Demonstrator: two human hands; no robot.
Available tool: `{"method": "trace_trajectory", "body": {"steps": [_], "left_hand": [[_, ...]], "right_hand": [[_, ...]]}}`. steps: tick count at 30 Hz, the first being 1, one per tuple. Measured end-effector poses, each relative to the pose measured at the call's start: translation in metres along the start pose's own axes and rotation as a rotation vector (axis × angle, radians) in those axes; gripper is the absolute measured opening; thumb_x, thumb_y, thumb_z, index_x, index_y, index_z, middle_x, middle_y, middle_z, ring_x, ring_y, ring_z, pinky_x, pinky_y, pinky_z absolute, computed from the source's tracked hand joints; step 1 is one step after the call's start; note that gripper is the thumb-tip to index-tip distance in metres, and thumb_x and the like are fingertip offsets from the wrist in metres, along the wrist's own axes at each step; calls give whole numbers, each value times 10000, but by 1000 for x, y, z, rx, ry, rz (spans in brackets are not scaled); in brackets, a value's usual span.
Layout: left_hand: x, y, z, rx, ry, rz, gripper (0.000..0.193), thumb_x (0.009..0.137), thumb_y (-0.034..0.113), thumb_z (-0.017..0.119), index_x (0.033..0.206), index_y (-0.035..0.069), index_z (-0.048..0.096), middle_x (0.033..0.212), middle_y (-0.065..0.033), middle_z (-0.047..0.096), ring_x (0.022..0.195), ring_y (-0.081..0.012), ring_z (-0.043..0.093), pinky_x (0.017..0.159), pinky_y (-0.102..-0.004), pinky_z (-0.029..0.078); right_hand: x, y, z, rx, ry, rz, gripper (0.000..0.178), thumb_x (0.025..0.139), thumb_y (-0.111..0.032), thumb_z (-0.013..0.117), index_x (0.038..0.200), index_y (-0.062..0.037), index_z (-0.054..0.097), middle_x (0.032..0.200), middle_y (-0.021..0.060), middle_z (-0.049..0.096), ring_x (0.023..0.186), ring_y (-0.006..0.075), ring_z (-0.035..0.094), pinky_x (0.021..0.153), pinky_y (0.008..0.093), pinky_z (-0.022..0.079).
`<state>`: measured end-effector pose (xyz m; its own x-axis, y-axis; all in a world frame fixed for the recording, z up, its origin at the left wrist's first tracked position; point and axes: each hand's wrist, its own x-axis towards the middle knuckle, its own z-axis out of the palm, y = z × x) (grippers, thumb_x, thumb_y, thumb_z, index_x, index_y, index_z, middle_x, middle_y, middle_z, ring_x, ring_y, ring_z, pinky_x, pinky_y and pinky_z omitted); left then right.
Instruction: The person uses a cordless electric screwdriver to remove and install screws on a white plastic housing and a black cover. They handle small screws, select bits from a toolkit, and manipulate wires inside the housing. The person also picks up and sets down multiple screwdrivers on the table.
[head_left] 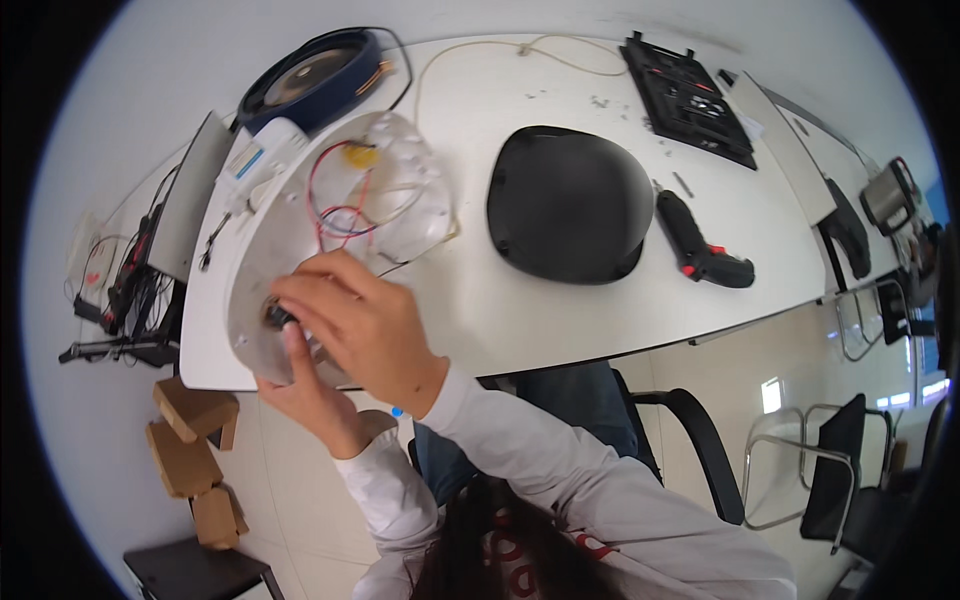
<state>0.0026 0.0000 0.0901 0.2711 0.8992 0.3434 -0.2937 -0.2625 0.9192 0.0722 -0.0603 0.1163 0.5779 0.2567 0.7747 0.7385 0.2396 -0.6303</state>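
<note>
A curved white plastic housing (250,262) lies open at the left of the table, its near end over the front edge. Inside it run red, dark and white wires (345,212), with a yellow round piece (360,155) at the far end. My left hand (315,405) is closed around the housing's near end, its thumb up inside beside a small dark part (280,314). Over it reaches my right hand (365,315), fingers pinched at that dark part. Its exact kind is hidden by the fingers.
A black rounded-square cover (570,205) sits mid-table. Right of it are a black-and-red cordless screwdriver (700,245) and an open black tool case (690,100). Loose screws (600,102) lie behind. A dark blue round unit (315,78) and a white bottle (262,160) stand at the left.
</note>
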Motion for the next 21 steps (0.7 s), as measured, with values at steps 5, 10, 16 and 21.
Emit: {"method": "trace_trajectory", "body": {"steps": [5, 10, 16, 21], "left_hand": [[0, -1, 4, -57, 6, 12, 305, 834, 100, 621, 1081, -66, 551, 1032, -117, 609, 882, -166, 592, 723, -272, 485], [-1, 1, 2, -81, 14, 54, 302, 815, 96, 653, 1062, -50, 558, 1013, -103, 611, 869, -153, 585, 739, -265, 475], [0, 4, 3, -93, -13, 36, 306, 817, 110, 653, 1065, -37, 553, 1006, -94, 613, 871, -148, 582, 757, -272, 468], [-2, 6, 5, -109, -20, 26, 297, 819, 102, 648, 1066, -33, 554, 1004, -92, 614, 876, -147, 582, 760, -272, 468]], "right_hand": [[2, -1, 0, -7, 68, -8, 182, 713, -24, 675, 888, -68, 655, 847, 37, 587, 643, 159, 617, 526, 246, 499], [2, 0, 3, -26, 74, -40, 184, 717, -32, 677, 896, -70, 657, 845, 33, 592, 646, 148, 619, 521, 245, 498], [-1, 1, 5, -11, 80, -25, 216, 724, -32, 681, 934, -77, 656, 862, 32, 598, 642, 148, 616, 504, 235, 505], [-4, 5, 4, -2, 76, -10, 266, 727, -33, 682, 984, -81, 636, 867, 42, 600, 621, 148, 612, 503, 233, 506]]}}
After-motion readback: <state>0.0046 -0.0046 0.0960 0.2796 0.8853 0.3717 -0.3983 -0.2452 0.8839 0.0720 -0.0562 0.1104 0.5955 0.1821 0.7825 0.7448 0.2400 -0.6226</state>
